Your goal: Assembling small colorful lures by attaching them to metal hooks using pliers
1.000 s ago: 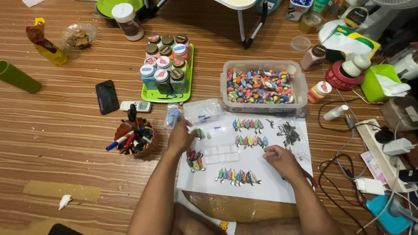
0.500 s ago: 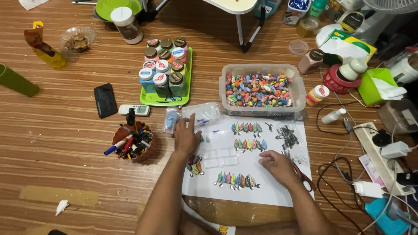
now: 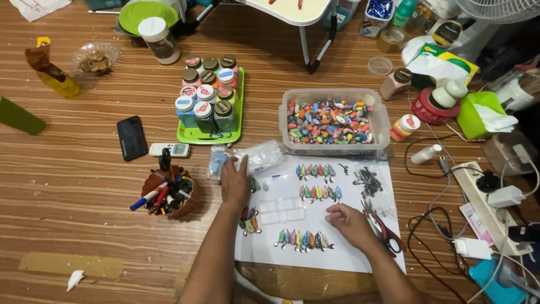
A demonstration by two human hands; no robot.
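A white sheet (image 3: 343, 247) lies on the wooden floor with rows of small colourful frog-shaped lures (image 3: 318, 171) on it. My left hand (image 3: 234, 183) rests palm down at the sheet's upper left edge, fingers reaching a clear plastic bag (image 3: 260, 156). My right hand (image 3: 349, 219) lies on the sheet with fingers curled, beside a lower row of lures (image 3: 302, 240); whether it pinches one I cannot tell. A small clear compartment box (image 3: 282, 210) sits between my hands.
A clear tub (image 3: 335, 122) of coloured lures stands beyond the sheet. A green tray (image 3: 209, 135) holds several paint jars. A pen holder (image 3: 171, 191), a phone (image 3: 132, 138), a remote (image 3: 169, 150), red pliers (image 3: 387, 232) and a power strip with cables (image 3: 484, 202) surround the sheet.
My left hand has stayed by the plastic bag. My right hand drew slightly back toward the lower row. The camera view has shifted a little.
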